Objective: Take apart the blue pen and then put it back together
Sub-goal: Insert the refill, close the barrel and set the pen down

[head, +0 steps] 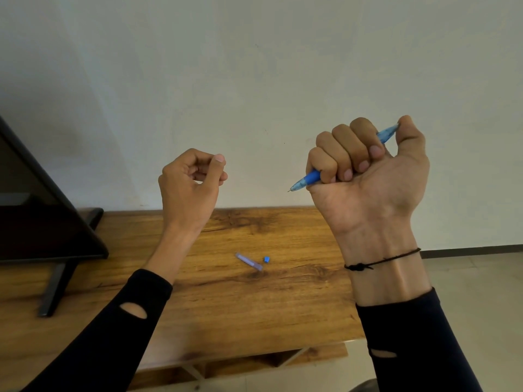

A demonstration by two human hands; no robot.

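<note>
My right hand (368,171) is raised above the table in a fist around the blue pen (308,178). The pen's metal tip points down-left and its translucent rear end sticks out by my thumb. My left hand (192,179) is held up at the same height, about a hand's width left of the tip, fingers curled loosely toward the thumb; nothing shows between them. On the wooden table (226,306) below lie a clear pen cap (249,261) and a small blue plug (266,259), close together.
A dark flat screen (42,216) on a black stand occupies the table's left end. The table backs onto a pale wall (254,80). Its right edge ends under my right forearm, with tiled floor (475,292) beyond.
</note>
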